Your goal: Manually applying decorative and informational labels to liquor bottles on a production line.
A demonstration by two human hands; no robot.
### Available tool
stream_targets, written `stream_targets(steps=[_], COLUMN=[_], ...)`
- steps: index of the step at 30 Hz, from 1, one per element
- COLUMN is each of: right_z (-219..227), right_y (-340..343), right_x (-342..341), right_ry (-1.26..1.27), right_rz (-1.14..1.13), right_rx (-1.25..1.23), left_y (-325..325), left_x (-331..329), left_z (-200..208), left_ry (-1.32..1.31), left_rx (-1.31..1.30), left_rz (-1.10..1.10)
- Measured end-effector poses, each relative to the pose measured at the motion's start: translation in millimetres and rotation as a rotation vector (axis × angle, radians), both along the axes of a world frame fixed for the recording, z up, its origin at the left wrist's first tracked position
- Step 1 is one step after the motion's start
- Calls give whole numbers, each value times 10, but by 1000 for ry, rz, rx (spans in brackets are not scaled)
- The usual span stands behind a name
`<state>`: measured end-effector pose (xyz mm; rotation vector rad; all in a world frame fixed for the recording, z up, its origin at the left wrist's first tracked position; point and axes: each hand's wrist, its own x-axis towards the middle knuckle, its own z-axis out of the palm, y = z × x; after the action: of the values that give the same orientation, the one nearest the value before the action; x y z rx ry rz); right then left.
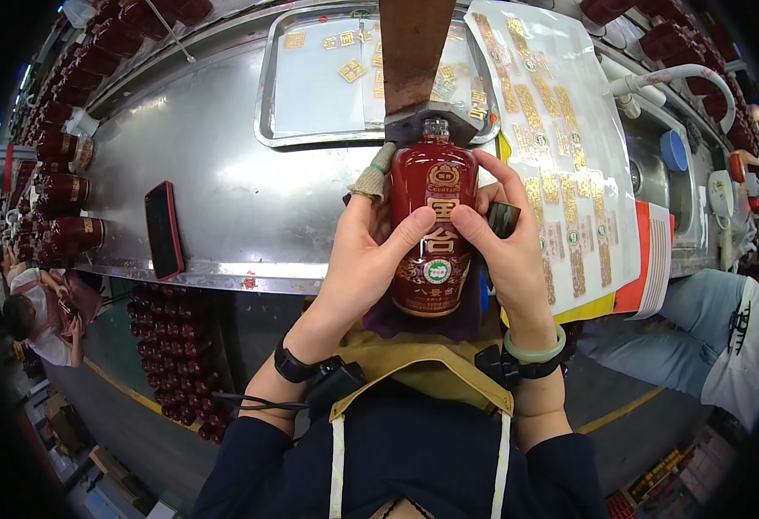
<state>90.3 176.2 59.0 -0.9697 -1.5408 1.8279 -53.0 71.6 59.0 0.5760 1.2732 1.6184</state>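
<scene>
Left hand [364, 253]: wrapped around the red bottle [432, 227], thumb pressed on its gold label | Right hand [502, 238]: closed on the bottle's other side, thumb on the label | Bottle: upright over the steel table [224, 173] edge, neck under a brown post [414, 52] | Nearby: tray [269, 95] of gold stickers; red phone [163, 229]; sticker sheet [561, 147]

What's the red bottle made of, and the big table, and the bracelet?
The bottle looks like glazed ceramic or coated glass: glossy dark red with bright highlights and gold marks. The table looks like brushed stainless steel: grey, with blurry reflections. The bracelet looks like jade or glass: smooth, pale green, slightly see-through.
</scene>
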Motion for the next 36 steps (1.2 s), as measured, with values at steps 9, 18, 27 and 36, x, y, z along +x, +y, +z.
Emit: stream_targets(steps=[9, 18, 27, 36], right_z=[17, 10, 19, 38], right_y=[22, 43, 41, 42], right_x=[9, -30, -41, -38], right_ry=[-20, -60, -44, -48], right_rz=[10, 10, -7, -19], right_rx=[30, 24, 23, 1], left_y=[-5, -45, -42, 39], left_x=[-2, 23, 10, 86], left_z=[19, 13, 7, 51], left_ry=[-55, 17, 11, -18], left_rx=[-1, 36, 30, 25], left_rz=[-5, -27, -45, 57])
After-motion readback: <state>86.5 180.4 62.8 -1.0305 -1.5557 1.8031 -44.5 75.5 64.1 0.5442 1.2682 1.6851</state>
